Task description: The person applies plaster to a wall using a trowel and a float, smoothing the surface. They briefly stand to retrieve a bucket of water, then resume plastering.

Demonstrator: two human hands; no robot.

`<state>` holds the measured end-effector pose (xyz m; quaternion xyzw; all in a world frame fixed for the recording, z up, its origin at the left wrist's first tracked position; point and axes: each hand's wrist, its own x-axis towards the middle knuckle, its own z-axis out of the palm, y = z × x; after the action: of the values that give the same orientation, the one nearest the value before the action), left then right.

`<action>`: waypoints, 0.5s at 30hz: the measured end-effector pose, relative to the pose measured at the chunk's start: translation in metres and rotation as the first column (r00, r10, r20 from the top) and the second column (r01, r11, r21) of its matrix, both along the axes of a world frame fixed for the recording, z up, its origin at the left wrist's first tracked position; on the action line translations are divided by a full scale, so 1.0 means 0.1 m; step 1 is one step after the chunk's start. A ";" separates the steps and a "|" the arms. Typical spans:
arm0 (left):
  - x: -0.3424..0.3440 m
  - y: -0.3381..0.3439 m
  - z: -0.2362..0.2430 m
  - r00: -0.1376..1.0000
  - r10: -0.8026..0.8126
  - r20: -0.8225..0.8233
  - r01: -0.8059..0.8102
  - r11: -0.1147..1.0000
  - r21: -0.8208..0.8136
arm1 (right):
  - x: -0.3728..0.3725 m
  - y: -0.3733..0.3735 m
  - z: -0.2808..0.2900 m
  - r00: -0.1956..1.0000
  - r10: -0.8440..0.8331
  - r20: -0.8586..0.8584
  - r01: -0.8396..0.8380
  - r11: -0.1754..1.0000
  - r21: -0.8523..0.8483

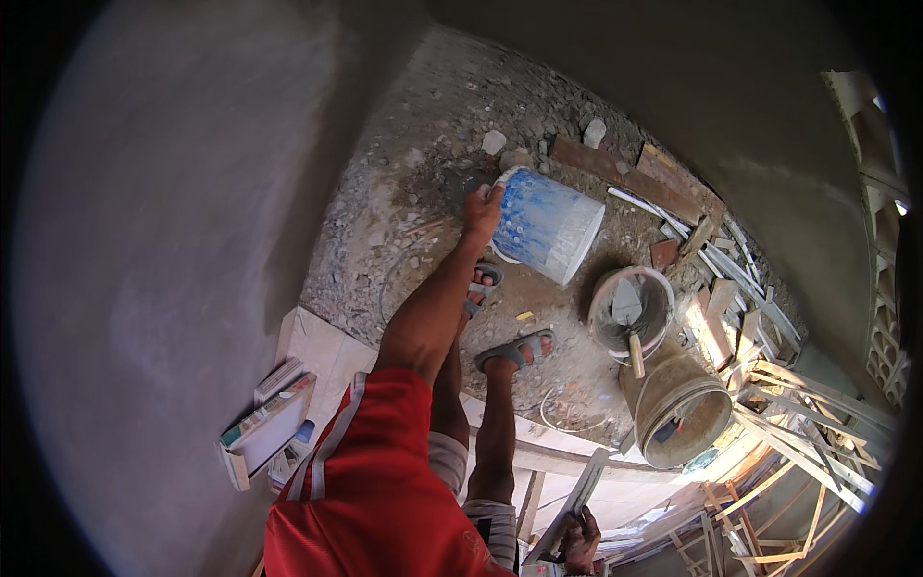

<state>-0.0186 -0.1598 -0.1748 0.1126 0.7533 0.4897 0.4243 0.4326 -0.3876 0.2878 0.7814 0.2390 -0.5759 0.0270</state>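
My left hand (484, 210) is closed on the rim of a white bucket (550, 223) smeared with blue. This bucket is tilted onto its side, its mouth toward my hand and its base to the right. A dark, wet-looking patch (463, 186) lies on the ground by the mouth. Low in the view, my right hand (580, 540) grips a long, flat grey plastering float (580, 489), held close to my body. To the right of my feet stands a round pail (598, 332) with a pointed trowel (628, 302) in it, the wooden handle resting over the rim.
A larger dirty bucket (663, 402) stands beside the pail. Wood strips and scraps (745, 279) pile up along the right wall. Rubble covers the ground (413, 144). Grey walls (183, 192) rise on both sides. Boxes (274, 423) sit at the left on pale tiles.
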 end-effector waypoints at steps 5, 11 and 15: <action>0.10 0.04 0.23 0.916 0.196 0.351 -0.264 0.951 0.159 | 0.62 -0.33 -0.17 0.972 0.231 -0.042 -0.226 0.969 0.102; 0.11 0.19 0.91 0.771 0.378 0.513 -0.443 0.896 0.006 | -0.01 0.17 -0.02 0.996 0.041 0.084 -0.043 0.999 0.019; -0.08 0.21 1.48 0.639 0.513 0.574 -0.506 0.841 -0.189 | 0.29 0.02 -0.07 0.991 0.127 0.032 -0.129 0.988 0.079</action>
<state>-0.0262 -0.1391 -0.0271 -0.2685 0.5811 0.5945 0.4867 0.4618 -0.3852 0.2813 0.7726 0.3114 -0.5521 0.0357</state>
